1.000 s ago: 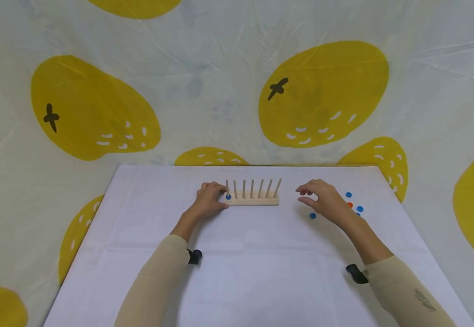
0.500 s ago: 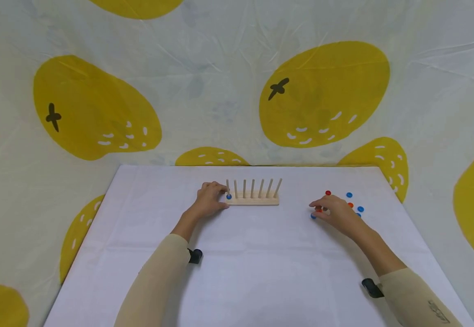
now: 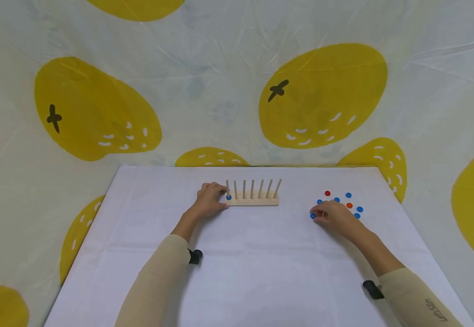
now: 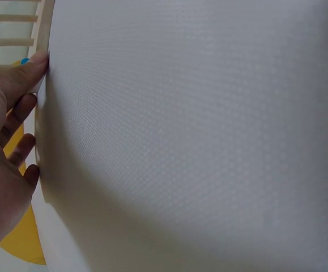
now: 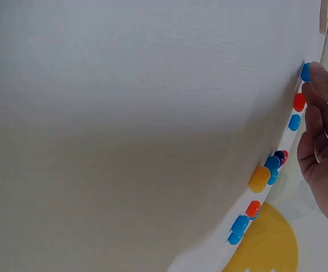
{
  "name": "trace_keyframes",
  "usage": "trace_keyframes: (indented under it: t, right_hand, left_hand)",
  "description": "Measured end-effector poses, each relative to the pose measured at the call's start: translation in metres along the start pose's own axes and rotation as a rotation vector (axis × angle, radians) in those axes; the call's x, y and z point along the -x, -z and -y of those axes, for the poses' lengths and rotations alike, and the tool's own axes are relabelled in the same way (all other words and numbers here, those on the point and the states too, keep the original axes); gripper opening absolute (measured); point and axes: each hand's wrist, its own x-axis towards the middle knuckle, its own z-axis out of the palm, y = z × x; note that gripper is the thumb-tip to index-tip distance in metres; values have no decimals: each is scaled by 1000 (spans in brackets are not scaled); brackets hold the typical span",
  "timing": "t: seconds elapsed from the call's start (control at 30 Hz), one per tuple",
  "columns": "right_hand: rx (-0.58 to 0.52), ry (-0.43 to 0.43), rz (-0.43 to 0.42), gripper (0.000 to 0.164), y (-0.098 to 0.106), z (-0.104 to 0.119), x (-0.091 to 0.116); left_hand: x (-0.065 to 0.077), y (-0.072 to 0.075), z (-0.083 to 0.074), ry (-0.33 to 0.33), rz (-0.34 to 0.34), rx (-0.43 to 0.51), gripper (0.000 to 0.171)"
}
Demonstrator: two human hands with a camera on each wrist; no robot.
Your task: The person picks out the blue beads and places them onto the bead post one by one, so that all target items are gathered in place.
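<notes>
A wooden peg board [image 3: 257, 202] with a row of several upright pegs stands toward the back of the table, a blue bead [image 3: 229, 197] at the foot of its leftmost peg. My left hand [image 3: 209, 200] grips the board's left end, thumb at the front edge and fingers behind. In the left wrist view the left thumb [image 4: 38, 59] lies against the board's edge. Right of the board, my right hand [image 3: 337, 216] pinches another blue bead [image 3: 312, 216] low over the cloth. The right wrist view shows that blue bead [image 5: 306, 72] at the thumb tip.
Loose beads lie around the right hand: a red bead [image 3: 328, 193], an orange-red bead [image 3: 349, 205] and several blue ones, such as the blue bead [image 3: 348, 195]. A yellow bead [image 5: 259, 179] shows in the right wrist view. White cloth [image 3: 261, 272] covers the table; a patterned curtain hangs behind.
My right hand has moved right and down from beside the board to the loose beads, and its fingers have closed on a blue one. The left hand has stayed on the board.
</notes>
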Motion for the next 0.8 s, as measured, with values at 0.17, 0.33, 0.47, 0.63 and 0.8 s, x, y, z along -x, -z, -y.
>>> trace_keyframes:
  t: [0.17,0.33,0.47,0.63,0.8]
  right_hand:
    - [5,1,-2,24,-3,0,2]
    - [-14,-2,-11,23,-7,0,3]
    - [-12,-6,-24,22,-9,-1,1]
    - [-4,-3,-36,21,-8,0,3]
    - [-3,1,-34,20,-4,5,1]
  left_hand:
    - [0,-1,2,-3,-1,-5,56]
    - [0,-2,2,-3,9,-1,56]
    - [-1,-1,2,-5,8,-2,56]
    - [-1,-1,2,-9,10,-1,56]
    - [-1,0,1,-7,3,1,56]
